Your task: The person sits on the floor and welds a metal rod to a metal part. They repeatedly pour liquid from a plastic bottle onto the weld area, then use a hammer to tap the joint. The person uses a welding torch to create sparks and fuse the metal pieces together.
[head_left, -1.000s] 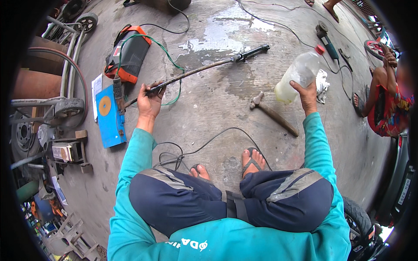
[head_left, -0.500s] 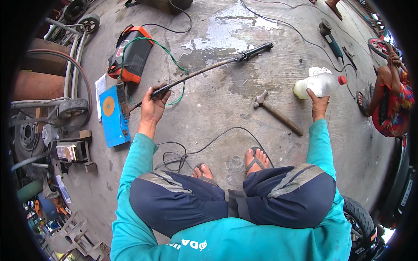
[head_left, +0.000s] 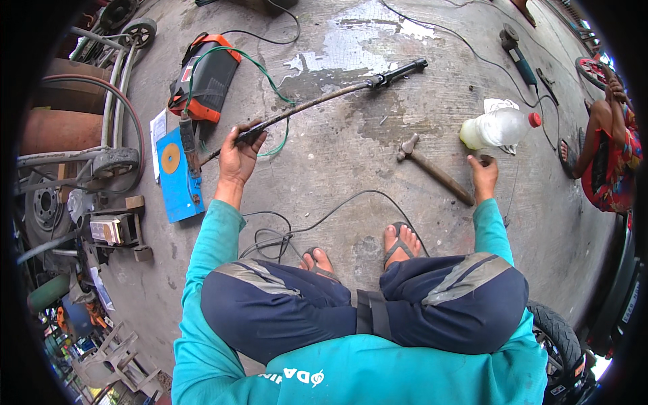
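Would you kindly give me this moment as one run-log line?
left hand: gripping long dark rod | right hand: empty, near red-capped bottle | hammer: lying on floor

Red bottle cap [head_left: 535,119], dark rod [head_left: 374,82], teal sleeves [head_left: 214,236]

**Head camera, looking down**

From the left of your two head-worn fisheyes, you look steeply down, upright and unmirrored. Your shirt [head_left: 378,368] and trousers [head_left: 270,317] sit nearest, below; your left hand [head_left: 239,160] and right hand [head_left: 484,177] reach farther out, over floor [head_left: 331,155] spreading toward a dark curved rim.
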Motion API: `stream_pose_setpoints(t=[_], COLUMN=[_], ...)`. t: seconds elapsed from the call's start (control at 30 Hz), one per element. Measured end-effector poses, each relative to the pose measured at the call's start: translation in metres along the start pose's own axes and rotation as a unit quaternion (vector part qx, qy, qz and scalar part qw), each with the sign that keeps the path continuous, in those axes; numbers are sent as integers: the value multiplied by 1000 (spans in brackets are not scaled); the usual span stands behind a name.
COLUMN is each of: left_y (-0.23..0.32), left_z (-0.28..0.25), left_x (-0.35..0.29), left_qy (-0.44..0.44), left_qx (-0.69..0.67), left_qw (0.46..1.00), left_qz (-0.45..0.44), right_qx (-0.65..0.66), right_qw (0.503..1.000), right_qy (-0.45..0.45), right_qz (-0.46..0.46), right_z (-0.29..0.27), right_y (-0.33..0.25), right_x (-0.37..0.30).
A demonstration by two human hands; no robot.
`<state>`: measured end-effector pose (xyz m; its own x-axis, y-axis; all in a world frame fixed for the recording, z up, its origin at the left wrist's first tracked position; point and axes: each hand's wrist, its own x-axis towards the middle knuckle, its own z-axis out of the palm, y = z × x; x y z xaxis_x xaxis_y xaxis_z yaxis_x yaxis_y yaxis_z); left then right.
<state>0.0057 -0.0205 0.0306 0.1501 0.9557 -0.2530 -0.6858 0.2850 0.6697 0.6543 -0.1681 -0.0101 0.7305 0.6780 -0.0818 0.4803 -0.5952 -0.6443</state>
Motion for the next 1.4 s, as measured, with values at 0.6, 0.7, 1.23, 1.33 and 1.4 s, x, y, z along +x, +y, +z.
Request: stream_pose_setpoints(t=[0.6, 0.7, 1.23, 1.33, 1.4], left_y=[27, 34, 32, 34, 33], left_z=[68, 86, 145, 143, 140], left_x=[-2, -6, -43, -57, -58], left_qy=[35, 16, -21, 12, -11], left_qx=[46, 85, 146, 148, 72], left_qw=[998, 995, 982, 984, 993], left_qz=[19, 41, 121, 101, 92], right_qx=[-248, -174, -67, -48, -48], right_qw=[891, 867, 616, 628, 636], right_qy=[-233, -317, -341, -350, -342], right_qz=[-302, -342, -707, -694, -690], right_z=[27, 8, 87, 99, 107], right_y=[-98, -170, -479, -476, -472], right_x=[-83, -75, -188, -191, -195])
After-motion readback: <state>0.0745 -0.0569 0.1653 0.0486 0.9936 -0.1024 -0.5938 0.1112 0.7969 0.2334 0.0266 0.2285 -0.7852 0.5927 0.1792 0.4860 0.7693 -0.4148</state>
